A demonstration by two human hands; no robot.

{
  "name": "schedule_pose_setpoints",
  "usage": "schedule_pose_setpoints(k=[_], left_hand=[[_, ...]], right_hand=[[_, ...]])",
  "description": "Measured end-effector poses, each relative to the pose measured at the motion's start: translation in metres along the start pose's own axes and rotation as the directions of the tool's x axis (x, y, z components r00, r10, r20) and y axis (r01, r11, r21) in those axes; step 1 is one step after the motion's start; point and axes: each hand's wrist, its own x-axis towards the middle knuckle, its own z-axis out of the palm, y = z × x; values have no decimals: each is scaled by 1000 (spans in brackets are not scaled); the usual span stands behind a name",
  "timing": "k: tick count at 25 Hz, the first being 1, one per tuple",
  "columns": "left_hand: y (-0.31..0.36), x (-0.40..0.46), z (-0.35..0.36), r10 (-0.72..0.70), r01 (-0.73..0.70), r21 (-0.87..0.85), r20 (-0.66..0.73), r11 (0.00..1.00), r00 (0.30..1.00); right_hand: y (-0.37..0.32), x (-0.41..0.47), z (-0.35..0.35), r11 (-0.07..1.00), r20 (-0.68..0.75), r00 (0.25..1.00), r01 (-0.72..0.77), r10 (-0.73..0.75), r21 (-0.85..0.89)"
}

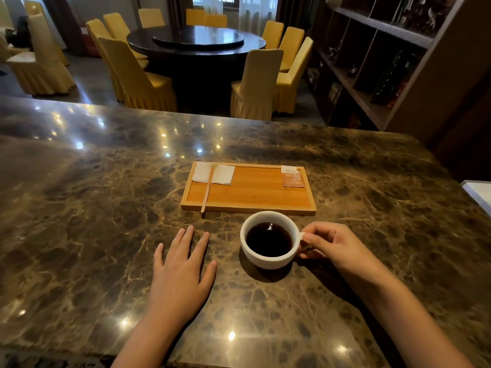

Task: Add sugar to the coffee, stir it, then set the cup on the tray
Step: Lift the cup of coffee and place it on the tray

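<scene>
A white cup full of black coffee stands on the marble counter, just in front of the wooden tray. My right hand pinches the cup's handle on its right side. Palm down, my left hand lies flat on the counter to the left of the cup, fingers spread and holding nothing. In the tray's far right corner lies a pink sugar packet. A wooden stir stick rests across a white napkin at the tray's left end, its near tip hanging over the front rim.
The brown marble counter stretches wide to both sides. A white object's corner shows at the right edge. Behind the counter stand a dark round table with yellow-covered chairs and a dark shelf unit at right.
</scene>
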Motion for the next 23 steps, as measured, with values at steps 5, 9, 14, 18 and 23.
schedule_pose_setpoints(k=[5, 9, 14, 18, 23], left_hand=[[-1, -1, 2, -3, 3, 10, -11, 1000, 1000], [0, -1, 2, -3, 3, 8, -18, 1000, 1000], [-1, -1, 3, -7, 7, 4, -27, 1000, 1000], [-1, -2, 5, -6, 6, 0, -28, 1000, 1000], [-1, -1, 6, -6, 5, -4, -35, 1000, 999]], right_hand=[[-11, 15, -8, 1000, -26, 999, 22, -23, -13], [-27, 36, -17, 999, -46, 998, 50, -51, -19], [-41, 78, -23, 996, -107, 991, 83, -84, -19], [-37, 108, -28, 995, -108, 990, 84, -89, -49], [-35, 130, -29, 995, -116, 990, 70, -78, -75]])
